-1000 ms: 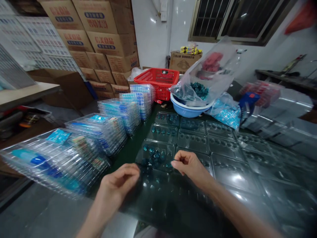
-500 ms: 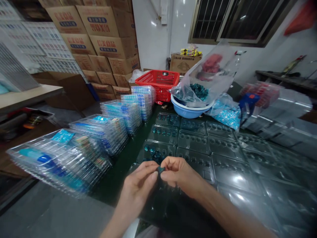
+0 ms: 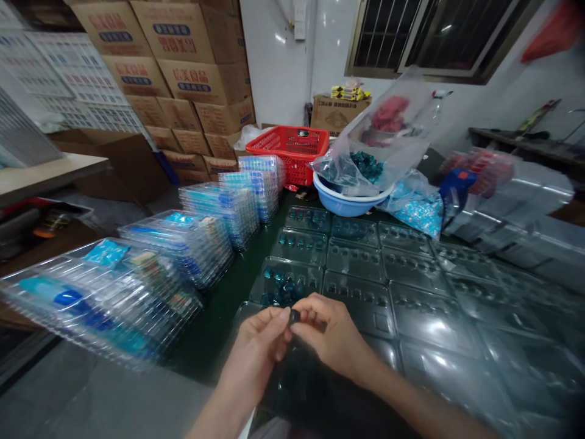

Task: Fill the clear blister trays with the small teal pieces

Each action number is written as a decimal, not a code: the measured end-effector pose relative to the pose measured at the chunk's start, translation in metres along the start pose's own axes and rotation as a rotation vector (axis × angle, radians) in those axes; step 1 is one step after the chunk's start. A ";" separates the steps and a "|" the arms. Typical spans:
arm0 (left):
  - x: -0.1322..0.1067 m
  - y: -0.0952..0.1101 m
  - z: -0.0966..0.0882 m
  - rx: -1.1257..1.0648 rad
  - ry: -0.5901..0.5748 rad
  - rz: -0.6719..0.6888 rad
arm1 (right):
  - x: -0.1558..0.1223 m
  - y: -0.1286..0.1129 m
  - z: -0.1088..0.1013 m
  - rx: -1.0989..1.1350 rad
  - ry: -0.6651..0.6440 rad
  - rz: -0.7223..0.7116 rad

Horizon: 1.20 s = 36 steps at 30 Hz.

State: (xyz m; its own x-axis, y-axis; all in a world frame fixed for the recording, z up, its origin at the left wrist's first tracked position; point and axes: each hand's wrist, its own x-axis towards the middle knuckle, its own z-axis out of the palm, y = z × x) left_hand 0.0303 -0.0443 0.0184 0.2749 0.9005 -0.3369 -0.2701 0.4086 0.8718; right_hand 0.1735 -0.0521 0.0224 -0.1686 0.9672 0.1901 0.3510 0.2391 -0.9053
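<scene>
Brown cardboard cartons (image 3: 183,61) rose in stacks at the upper left of the frame, and a barred window (image 3: 393,36) sat at the upper right. Near the top centre stood a red plastic basket (image 3: 287,146) with a latticed wall, and beside it a round blue basin (image 3: 338,204) held a crumpled clear bag (image 3: 388,134) with glossy teal pieces inside. Stacks of clear, ridged trays (image 3: 183,250) ran in a diagonal line along the left of a dark green table mat (image 3: 219,329). Empty clear trays (image 3: 411,305) with rows of moulded hollows covered the centre and right. One tray (image 3: 286,280), just above the hands, held a loose heap of teal pieces. At the bottom centre, the left hand (image 3: 258,344) and right hand (image 3: 329,335) met, their fingertips (image 3: 284,315) closed on a single teal piece (image 3: 295,316). It sat between both hands, small, dark and glossy, partly hidden by the fingers, so its full shape could not be made out.
</scene>
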 end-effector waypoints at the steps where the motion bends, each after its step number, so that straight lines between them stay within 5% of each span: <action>1: 0.001 0.001 -0.002 0.064 0.017 0.010 | 0.001 0.003 -0.002 -0.016 0.002 0.001; 6: 0.014 0.019 -0.022 0.681 0.175 0.362 | 0.033 0.023 -0.016 -0.353 0.065 -0.004; 9: 0.030 0.026 -0.030 1.104 0.165 0.577 | 0.062 0.031 -0.017 -0.604 -0.009 0.011; 15: 0.046 0.018 -0.016 1.578 0.047 0.540 | 0.089 0.037 -0.006 -0.759 -0.137 0.024; 30: 0.039 0.008 -0.007 1.605 -0.013 0.501 | 0.096 0.030 0.001 -0.844 -0.256 0.009; 36: 0.038 0.011 -0.012 1.306 -0.045 0.584 | 0.099 0.040 -0.008 -0.749 -0.232 -0.039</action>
State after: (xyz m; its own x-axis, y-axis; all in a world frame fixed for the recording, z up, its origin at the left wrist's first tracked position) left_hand 0.0265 -0.0033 0.0110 0.4575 0.8734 0.1669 0.6680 -0.4615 0.5837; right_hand 0.1776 0.0540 0.0084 -0.3525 0.9340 0.0577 0.8548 0.3464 -0.3864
